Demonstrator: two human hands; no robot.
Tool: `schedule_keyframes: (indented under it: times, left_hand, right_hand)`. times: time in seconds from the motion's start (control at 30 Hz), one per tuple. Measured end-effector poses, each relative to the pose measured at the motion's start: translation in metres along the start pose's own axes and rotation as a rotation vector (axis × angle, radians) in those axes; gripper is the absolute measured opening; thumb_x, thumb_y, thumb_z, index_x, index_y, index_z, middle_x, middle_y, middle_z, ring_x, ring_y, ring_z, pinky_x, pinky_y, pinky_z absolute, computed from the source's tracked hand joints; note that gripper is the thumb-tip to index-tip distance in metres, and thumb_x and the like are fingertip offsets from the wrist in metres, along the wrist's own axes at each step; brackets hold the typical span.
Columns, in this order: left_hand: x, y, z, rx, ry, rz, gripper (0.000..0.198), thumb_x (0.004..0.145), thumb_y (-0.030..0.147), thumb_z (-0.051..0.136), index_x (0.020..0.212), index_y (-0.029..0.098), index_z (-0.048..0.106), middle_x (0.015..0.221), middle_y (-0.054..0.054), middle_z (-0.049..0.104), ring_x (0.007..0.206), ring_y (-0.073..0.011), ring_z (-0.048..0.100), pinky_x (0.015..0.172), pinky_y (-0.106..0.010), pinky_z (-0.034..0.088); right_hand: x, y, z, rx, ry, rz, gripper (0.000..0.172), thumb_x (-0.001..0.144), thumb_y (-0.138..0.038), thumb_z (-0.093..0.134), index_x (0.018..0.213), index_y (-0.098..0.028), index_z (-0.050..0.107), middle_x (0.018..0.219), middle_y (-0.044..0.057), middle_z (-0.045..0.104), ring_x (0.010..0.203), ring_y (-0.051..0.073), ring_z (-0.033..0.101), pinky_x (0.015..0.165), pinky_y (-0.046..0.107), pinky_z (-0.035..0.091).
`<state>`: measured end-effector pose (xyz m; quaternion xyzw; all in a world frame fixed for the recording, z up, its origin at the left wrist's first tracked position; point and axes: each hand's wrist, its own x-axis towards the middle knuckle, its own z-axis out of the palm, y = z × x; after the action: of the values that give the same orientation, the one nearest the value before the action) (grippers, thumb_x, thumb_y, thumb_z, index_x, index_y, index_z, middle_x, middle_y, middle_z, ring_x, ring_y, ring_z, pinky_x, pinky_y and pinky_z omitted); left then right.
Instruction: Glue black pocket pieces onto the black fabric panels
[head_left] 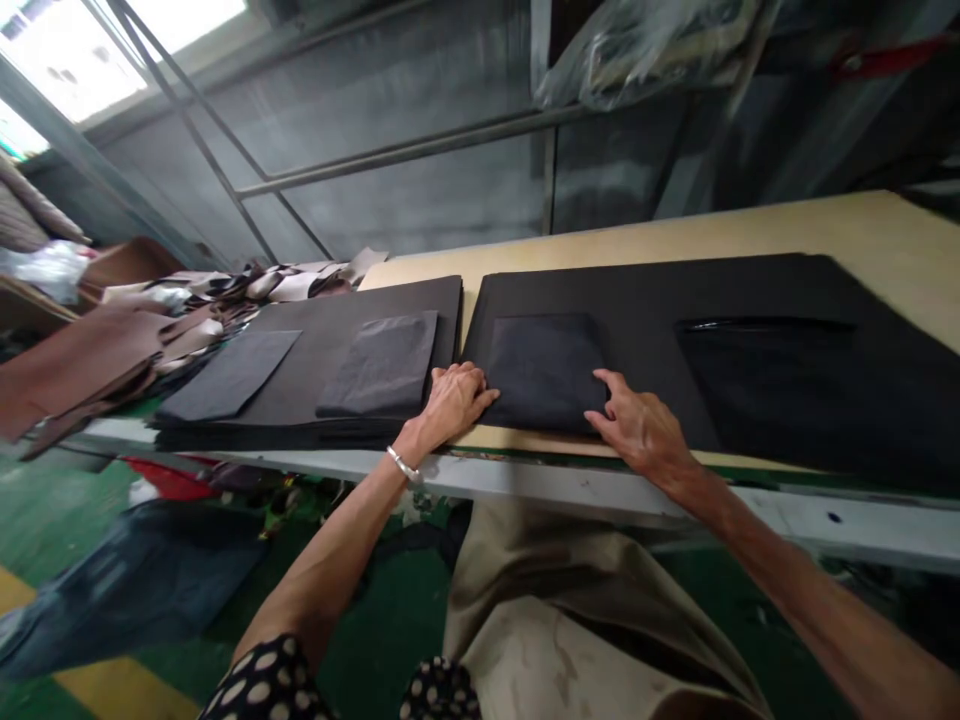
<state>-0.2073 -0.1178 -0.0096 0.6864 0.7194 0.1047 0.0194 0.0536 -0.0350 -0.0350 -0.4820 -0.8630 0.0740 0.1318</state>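
Observation:
A dark, nearly square sheet (546, 370) lies on the left part of a large black sheet stack (645, 290). My left hand (456, 396) rests at the square's lower left corner, fingers extended, spanning the gap between two stacks. At the square's right edge is my right hand (641, 425), its thumb and index finger apart and their tips at that edge; the other fingers are partly hidden. Neither hand has a visible grip on anything. To the right, another dark piece (810, 390) with a shiny upper edge lies on the same stack.
The left black stack (315, 365) carries a greyish square (382, 365) and another flat dark piece (232, 375). Brown sheets and scraps (90, 350) pile up at far left. A pale board (840, 225) lies beneath the right stack, and the table's metal edge (585, 490) runs before me.

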Motion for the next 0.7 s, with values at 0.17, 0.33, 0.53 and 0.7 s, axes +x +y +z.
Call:
schedule_keyframes:
  times: [0.17,0.33,0.53,0.7]
  left_hand:
    - [-0.0005,-0.0026,-0.0059,-0.001,-0.066,0.068,0.032,0.086,0.052,0.061,0.084,0.020,0.060,0.097,-0.005,0.062,0.098,-0.0260,0.057,0.085,-0.041,0.036]
    - [-0.0007,-0.0059,-0.0079,-0.011,-0.085,0.085,0.026,0.085,0.045,0.066,0.087,0.020,0.059,0.099,-0.004,0.062,0.101,-0.0255,0.056,0.087,-0.040,0.036]
    - [-0.0019,-0.0044,-0.0061,-0.009,-0.059,0.081,0.018,0.089,0.038,0.061,0.088,0.020,0.058,0.098,-0.004,0.062,0.101,-0.0246,0.057,0.087,-0.040,0.036]
    - [-0.0066,-0.0019,-0.0050,-0.009,-0.028,0.084,0.030,0.086,0.051,0.062,0.089,0.021,0.059,0.097,-0.003,0.061,0.097,-0.0240,0.056,0.088,-0.040,0.036]
  right_hand:
    - [-0.0005,-0.0005,0.0031,-0.016,0.007,0.024,0.055,0.087,-0.031,0.060,0.138,-0.016,0.046,0.082,0.006,0.071,0.076,0.024,0.066,0.063,0.029,0.042]
    - [-0.0018,-0.0012,0.0049,-0.042,0.032,0.025,0.054,0.089,-0.032,0.059,0.139,-0.017,0.046,0.082,0.007,0.071,0.078,0.025,0.067,0.066,0.030,0.043]
    - [-0.0018,-0.0011,0.0056,-0.069,0.003,0.034,0.054,0.090,-0.035,0.057,0.140,-0.017,0.044,0.083,0.007,0.071,0.077,0.024,0.066,0.066,0.030,0.044]
    - [-0.0020,-0.0021,0.0051,-0.054,-0.007,0.044,0.053,0.091,-0.035,0.055,0.140,-0.017,0.044,0.084,0.008,0.071,0.079,0.024,0.067,0.067,0.030,0.045]
